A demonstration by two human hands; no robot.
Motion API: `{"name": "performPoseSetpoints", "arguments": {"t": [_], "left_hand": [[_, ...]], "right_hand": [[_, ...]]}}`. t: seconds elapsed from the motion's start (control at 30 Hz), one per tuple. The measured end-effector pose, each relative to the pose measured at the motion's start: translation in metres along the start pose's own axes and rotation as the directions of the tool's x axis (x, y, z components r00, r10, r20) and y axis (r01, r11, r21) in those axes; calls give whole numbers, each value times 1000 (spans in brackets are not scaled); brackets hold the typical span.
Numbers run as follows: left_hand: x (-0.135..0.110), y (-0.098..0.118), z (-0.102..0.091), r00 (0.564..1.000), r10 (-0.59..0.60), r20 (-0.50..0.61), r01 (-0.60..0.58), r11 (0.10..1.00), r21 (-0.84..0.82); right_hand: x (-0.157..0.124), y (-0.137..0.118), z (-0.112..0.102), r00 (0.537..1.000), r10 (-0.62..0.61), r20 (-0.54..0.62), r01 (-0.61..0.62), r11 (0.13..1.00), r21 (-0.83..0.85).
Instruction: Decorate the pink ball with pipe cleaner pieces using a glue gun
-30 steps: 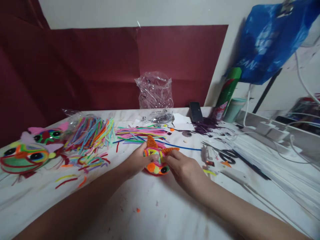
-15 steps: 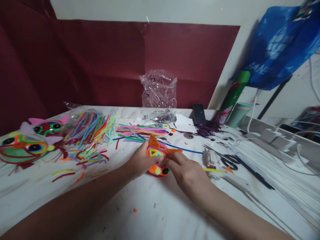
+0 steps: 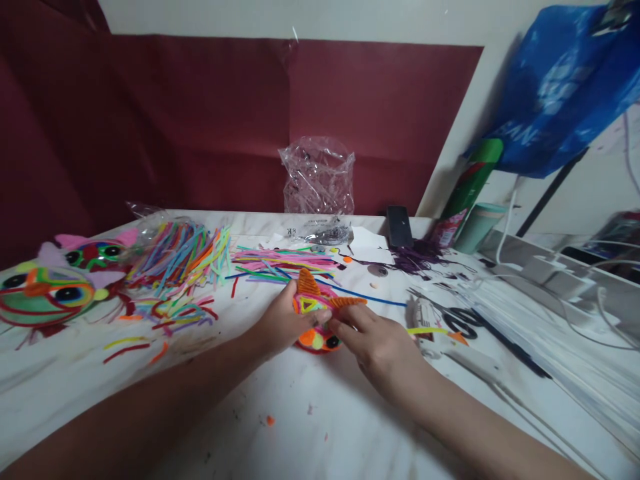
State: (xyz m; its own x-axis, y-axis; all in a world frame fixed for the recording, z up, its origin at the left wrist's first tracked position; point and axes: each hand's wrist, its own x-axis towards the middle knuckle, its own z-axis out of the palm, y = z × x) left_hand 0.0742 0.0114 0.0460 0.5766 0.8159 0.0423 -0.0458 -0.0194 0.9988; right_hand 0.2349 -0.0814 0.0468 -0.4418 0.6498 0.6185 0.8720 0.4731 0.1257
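Note:
Between my hands is a small craft animal face (image 3: 317,341) with orange striped ears, a yellow triangle on its forehead, an orange nose and a black eye. My left hand (image 3: 284,321) grips its left edge, the thumb lying across the front. My right hand (image 3: 373,333) is closed at its right side, fingers pinched near the base of the right ear; whatever is under those fingertips is hidden. A yellow pipe cleaner (image 3: 427,331) shows just beyond my right hand. Behind the face lies a blue pipe cleaner (image 3: 370,295).
Two finished-looking animal faces (image 3: 47,297) sit at the left beside a heap of colourful pipe cleaners (image 3: 183,257). To the right lie scissors (image 3: 463,323), a white glue gun (image 3: 465,360) and its cable. A phone (image 3: 399,227), purple yarn (image 3: 417,259) and a plastic bag (image 3: 319,177) are at the back.
Both hands stay on the animal face in nearly the same place. My right hand has shifted very slightly; the view has tilted a little.

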Motion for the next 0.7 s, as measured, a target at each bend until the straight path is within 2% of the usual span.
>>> {"name": "performPoseSetpoints", "arguments": {"t": [0.2,0.37,0.7], "left_hand": [[2,-2,2,998,-21,-53,21,1000,-4],[3,-6,2,997,-24,-71,25,1000,10],[-2,-4,4,995,34,-97,-17,986,169]], "right_hand": [[-6,3,5,995,96,-19,-94,993,66],[-8,9,2,984,178,17,-179,978,105],[-7,2,3,979,204,5,-204,979,-3]]}}
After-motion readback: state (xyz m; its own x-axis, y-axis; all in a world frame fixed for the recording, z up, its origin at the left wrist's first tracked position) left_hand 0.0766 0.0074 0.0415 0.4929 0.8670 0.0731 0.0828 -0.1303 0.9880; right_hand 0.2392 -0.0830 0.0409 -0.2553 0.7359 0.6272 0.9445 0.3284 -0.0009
